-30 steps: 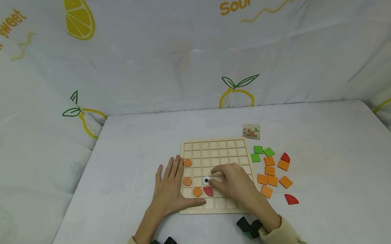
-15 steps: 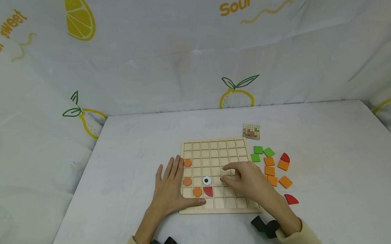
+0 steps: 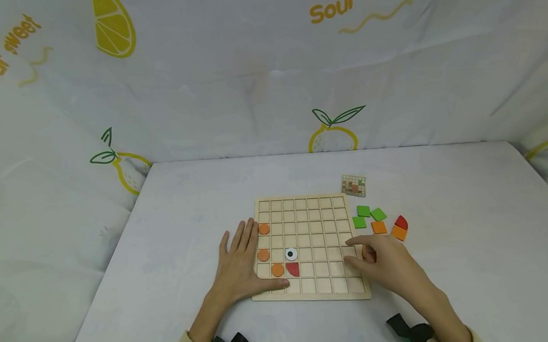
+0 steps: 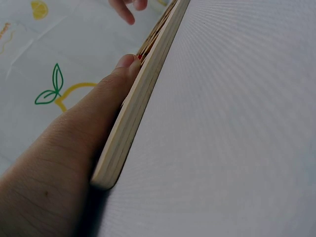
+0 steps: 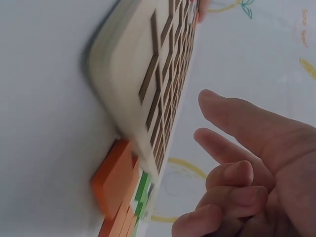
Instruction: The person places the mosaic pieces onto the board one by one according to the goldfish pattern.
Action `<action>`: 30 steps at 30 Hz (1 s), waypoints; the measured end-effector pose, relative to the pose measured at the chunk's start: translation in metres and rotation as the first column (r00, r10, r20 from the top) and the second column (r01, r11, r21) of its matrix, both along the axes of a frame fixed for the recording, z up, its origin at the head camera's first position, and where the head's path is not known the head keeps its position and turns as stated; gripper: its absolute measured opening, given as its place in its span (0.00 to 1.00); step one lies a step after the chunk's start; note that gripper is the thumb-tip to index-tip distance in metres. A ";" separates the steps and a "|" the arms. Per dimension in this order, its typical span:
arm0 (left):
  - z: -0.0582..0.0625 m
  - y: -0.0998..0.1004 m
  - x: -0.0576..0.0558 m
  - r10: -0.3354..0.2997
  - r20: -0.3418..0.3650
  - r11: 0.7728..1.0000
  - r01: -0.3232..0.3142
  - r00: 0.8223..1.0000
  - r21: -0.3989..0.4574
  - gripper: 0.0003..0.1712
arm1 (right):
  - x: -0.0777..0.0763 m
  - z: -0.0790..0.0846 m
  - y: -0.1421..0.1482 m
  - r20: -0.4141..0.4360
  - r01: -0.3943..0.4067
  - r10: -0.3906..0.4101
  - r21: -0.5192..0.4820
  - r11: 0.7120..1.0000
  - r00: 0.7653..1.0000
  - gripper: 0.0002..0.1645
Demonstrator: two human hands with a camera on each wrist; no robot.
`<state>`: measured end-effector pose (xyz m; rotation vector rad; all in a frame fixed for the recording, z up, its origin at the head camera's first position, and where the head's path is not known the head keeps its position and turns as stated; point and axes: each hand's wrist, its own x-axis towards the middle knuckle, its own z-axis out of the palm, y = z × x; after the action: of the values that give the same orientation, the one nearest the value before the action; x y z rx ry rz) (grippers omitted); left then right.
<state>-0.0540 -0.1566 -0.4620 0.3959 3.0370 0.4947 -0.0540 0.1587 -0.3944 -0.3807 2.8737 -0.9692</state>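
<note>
My left hand (image 3: 239,264) rests with fingers spread on the left edge of the wooden grid board (image 3: 320,240), its thumb on the lower rows. Within the grid lie orange discs (image 3: 277,270), a red quarter-circle tile (image 3: 293,269) and a white disc with a black dot (image 3: 291,254). Over the board's right edge hovers my right hand (image 3: 390,263), thumb and index finger apart with nothing between them. In the right wrist view its other fingers are bent, and an orange square tile (image 5: 112,180) lies by the board's corner. The right hand hides several orange tiles.
Green square tiles (image 3: 363,211) lie right of the board, near orange squares (image 3: 379,227) and a red quarter-circle tile (image 3: 400,222). A small pattern card (image 3: 354,186) lies by the top right corner. A printed cloth (image 3: 252,90) hangs behind the white table (image 3: 201,194).
My right hand has let go of the white disc with the black dot, which stays in its cell. The hand has moved right to the loose tiles; my left hand stays put.
</note>
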 end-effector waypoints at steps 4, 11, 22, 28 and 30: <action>0.000 0.000 -0.001 0.004 0.021 1.000 -0.004 1.000 -0.013 0.84 | 0.001 -0.003 0.011 0.005 0.012 -0.012 0.010 1.000 1.000 0.18; -0.003 0.001 -0.001 0.002 0.019 1.000 -0.001 1.000 -0.010 0.84 | -0.003 -0.010 0.027 0.005 0.017 -0.017 0.028 0.999 1.000 0.17; -0.003 0.000 0.000 0.005 0.012 1.000 -0.004 1.000 -0.016 0.84 | -0.007 -0.019 0.037 0.012 0.000 -0.001 0.071 0.998 1.000 0.16; -0.003 -0.001 0.000 0.004 0.014 1.000 -0.003 1.000 -0.015 0.84 | -0.007 -0.022 0.035 0.002 0.008 -0.008 0.063 0.998 1.000 0.17; -0.003 -0.001 0.000 0.002 0.012 1.000 -0.002 1.000 -0.015 0.84 | -0.008 -0.022 0.034 0.009 0.007 -0.007 0.058 0.998 1.000 0.17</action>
<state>-0.0544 -0.1571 -0.4652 0.3884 3.0281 0.4717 -0.0615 0.1931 -0.4165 -0.3604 2.8892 -0.8835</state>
